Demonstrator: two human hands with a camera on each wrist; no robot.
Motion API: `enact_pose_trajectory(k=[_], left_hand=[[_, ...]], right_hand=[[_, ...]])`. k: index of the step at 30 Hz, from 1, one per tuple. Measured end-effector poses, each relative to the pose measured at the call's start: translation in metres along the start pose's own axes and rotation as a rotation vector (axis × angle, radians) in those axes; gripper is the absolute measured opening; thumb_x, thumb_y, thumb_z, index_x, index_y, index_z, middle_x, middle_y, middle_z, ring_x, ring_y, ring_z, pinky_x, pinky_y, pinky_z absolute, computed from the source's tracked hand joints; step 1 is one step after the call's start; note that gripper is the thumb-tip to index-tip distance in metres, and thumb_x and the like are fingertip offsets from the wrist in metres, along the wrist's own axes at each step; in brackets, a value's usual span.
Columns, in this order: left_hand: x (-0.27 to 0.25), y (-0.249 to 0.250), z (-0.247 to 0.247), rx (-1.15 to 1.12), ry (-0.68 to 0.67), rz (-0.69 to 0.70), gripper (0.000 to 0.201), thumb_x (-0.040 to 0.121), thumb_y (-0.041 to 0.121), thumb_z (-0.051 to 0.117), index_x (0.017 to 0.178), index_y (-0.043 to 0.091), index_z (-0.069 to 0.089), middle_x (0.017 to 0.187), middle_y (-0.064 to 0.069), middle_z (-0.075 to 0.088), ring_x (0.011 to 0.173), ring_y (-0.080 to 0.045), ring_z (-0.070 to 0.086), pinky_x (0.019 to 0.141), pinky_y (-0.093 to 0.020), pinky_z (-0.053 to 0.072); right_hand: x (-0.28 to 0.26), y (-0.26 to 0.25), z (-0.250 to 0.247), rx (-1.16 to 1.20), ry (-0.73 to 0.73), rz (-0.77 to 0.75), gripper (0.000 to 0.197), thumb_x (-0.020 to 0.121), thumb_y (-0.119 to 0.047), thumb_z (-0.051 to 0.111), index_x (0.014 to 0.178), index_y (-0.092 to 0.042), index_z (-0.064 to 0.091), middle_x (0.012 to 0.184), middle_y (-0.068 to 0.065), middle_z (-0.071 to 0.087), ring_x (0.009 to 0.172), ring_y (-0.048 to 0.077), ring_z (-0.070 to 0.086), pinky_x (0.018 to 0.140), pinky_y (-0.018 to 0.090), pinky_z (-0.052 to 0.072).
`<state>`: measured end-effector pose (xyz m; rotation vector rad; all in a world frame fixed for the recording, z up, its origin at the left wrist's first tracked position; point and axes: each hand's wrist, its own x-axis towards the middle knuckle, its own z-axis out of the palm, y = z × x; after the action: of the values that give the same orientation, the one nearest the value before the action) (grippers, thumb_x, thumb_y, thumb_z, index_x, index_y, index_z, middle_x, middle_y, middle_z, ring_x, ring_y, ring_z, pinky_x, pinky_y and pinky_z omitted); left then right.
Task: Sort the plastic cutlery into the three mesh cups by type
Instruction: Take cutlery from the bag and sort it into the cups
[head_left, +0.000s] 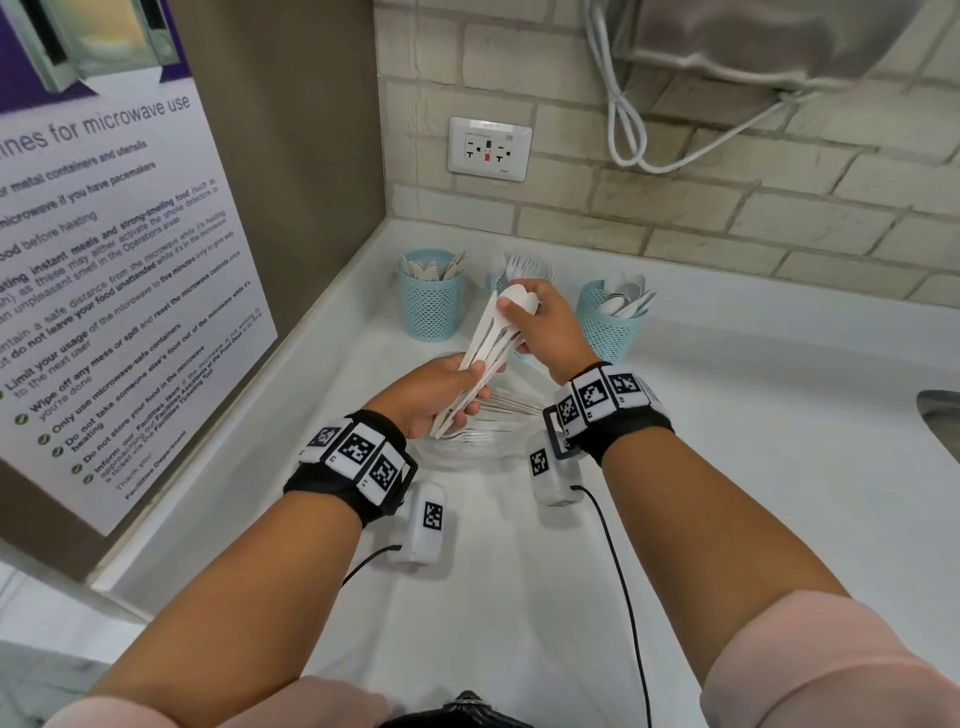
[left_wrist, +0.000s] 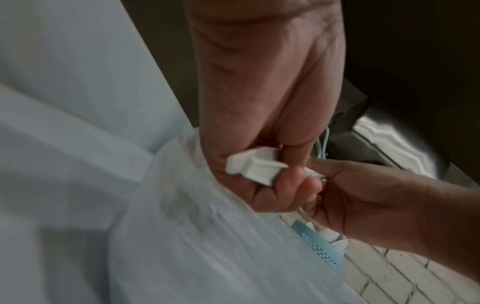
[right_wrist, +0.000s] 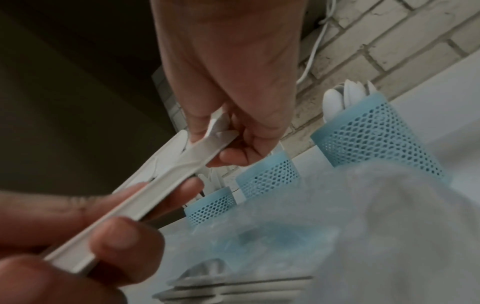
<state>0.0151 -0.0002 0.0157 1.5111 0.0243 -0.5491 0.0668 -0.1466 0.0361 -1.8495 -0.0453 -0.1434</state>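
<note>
A bundle of white plastic spoons (head_left: 485, 353) is held slanted above the white surface (head_left: 727, 467), handles low and bowls high. The left hand (head_left: 436, 389) grips the handle ends, fingers curled around them; the left wrist view shows those square handle tips (left_wrist: 255, 168) sticking out of the fist. The right hand (head_left: 550, 327) pinches the bowl end of the bundle, thumb on the topmost spoon bowl.

Below the hands lies a clear plastic bag (head_left: 467, 447) with more white cutlery (head_left: 511, 405) showing inside it.

Behind the hands three blue mesh cups stand in a row near the brick wall (head_left: 675, 208). The left cup (head_left: 430, 301) holds knives, the middle cup (right_wrist: 267, 174), mostly hidden behind the right hand in the head view, holds forks (head_left: 524, 265), and the right cup (head_left: 605, 327) holds spoons.

A wall socket (head_left: 490, 148) sits above the cups, a white cable (head_left: 623, 130) hangs to its right, and a microwave notice (head_left: 104, 260) covers the left wall.
</note>
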Motion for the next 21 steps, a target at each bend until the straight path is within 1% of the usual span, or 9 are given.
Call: enact_pose_trajectory(k=[3,5,7,9,11,13,15,18,21], left_hand=[[0.003,0.001,-0.001,-0.023,0.005,-0.006,0.020,0.102,0.025,0.038,0.106,0.019,0.056,0.074,0.001,0.047,0.047,-0.003,0.037,0.038,-0.011,0.029],[0.004,0.001,-0.002,-0.035,0.008,-0.005,0.021,0.101,0.025,0.039,0.109,0.016,0.056,0.073,0.002,0.047,0.044,-0.002,0.035,0.037,-0.010,0.028],[0.005,0.001,-0.002,-0.015,0.003,0.005,0.022,0.101,0.025,0.039,0.105,0.018,0.059,0.072,0.002,0.046,0.044,-0.002,0.035,0.038,-0.010,0.027],[0.007,0.002,-0.002,-0.007,0.005,0.009,0.024,0.101,0.023,0.040,0.104,0.017,0.062,0.072,0.002,0.045,0.044,-0.002,0.036,0.038,-0.011,0.027],[0.009,0.004,-0.002,-0.030,0.007,0.009,0.026,0.101,0.023,0.040,0.105,0.016,0.064,0.073,0.002,0.046,0.044,-0.002,0.037,0.038,-0.011,0.028],[0.012,0.005,-0.001,-0.055,0.007,0.015,0.029,0.100,0.028,0.041,0.111,0.012,0.063,0.074,0.002,0.046,0.045,-0.002,0.037,0.038,-0.011,0.029],[0.015,0.006,0.001,-0.061,0.013,0.025,0.034,0.100,0.031,0.041,0.117,0.009,0.060,0.076,0.002,0.046,0.046,-0.002,0.036,0.037,-0.011,0.028],[0.018,0.009,0.003,-0.046,0.014,0.035,0.034,0.100,0.030,0.041,0.118,0.008,0.060,0.078,0.001,0.048,0.047,-0.003,0.037,0.038,-0.011,0.029],[0.020,0.010,0.005,-0.070,0.012,0.032,0.031,0.100,0.029,0.041,0.114,0.009,0.061,0.078,0.001,0.049,0.049,-0.003,0.037,0.038,-0.011,0.029]], right_hand=[[0.010,-0.001,-0.008,-0.147,0.041,-0.015,0.021,0.094,-0.016,0.051,0.112,-0.005,0.055,0.098,0.008,0.058,0.088,0.022,0.056,0.070,0.030,0.047],[0.017,-0.005,-0.019,-0.179,0.117,0.004,0.027,0.095,-0.016,0.049,0.117,-0.001,0.053,0.106,0.014,0.059,0.096,0.027,0.056,0.081,0.038,0.049],[0.025,-0.010,-0.033,-0.191,0.229,0.019,0.035,0.096,-0.016,0.047,0.127,-0.001,0.049,0.123,0.018,0.056,0.113,0.031,0.054,0.097,0.040,0.045],[0.032,-0.018,-0.051,-0.198,0.397,0.036,0.037,0.098,-0.016,0.043,0.132,-0.003,0.045,0.129,0.018,0.053,0.120,0.033,0.051,0.101,0.039,0.042],[0.035,-0.027,-0.069,-0.145,0.579,0.002,0.032,0.099,-0.014,0.039,0.128,-0.004,0.046,0.120,0.019,0.058,0.109,0.032,0.057,0.094,0.040,0.048],[0.036,-0.032,-0.084,-0.124,0.727,-0.077,0.028,0.099,-0.011,0.033,0.122,-0.002,0.047,0.103,0.016,0.059,0.091,0.025,0.058,0.080,0.034,0.051],[0.037,-0.033,-0.094,-0.158,0.818,-0.132,0.028,0.099,-0.010,0.029,0.120,-0.003,0.046,0.092,0.007,0.055,0.083,0.020,0.054,0.069,0.027,0.045],[0.039,-0.027,-0.101,-0.203,0.863,-0.187,0.027,0.099,-0.010,0.028,0.115,-0.005,0.048,0.090,0.008,0.057,0.081,0.021,0.054,0.065,0.024,0.040],[0.037,-0.018,-0.101,-0.333,0.791,-0.185,0.027,0.097,-0.010,0.027,0.110,-0.005,0.050,0.093,0.015,0.062,0.079,0.026,0.056,0.062,0.025,0.037]])
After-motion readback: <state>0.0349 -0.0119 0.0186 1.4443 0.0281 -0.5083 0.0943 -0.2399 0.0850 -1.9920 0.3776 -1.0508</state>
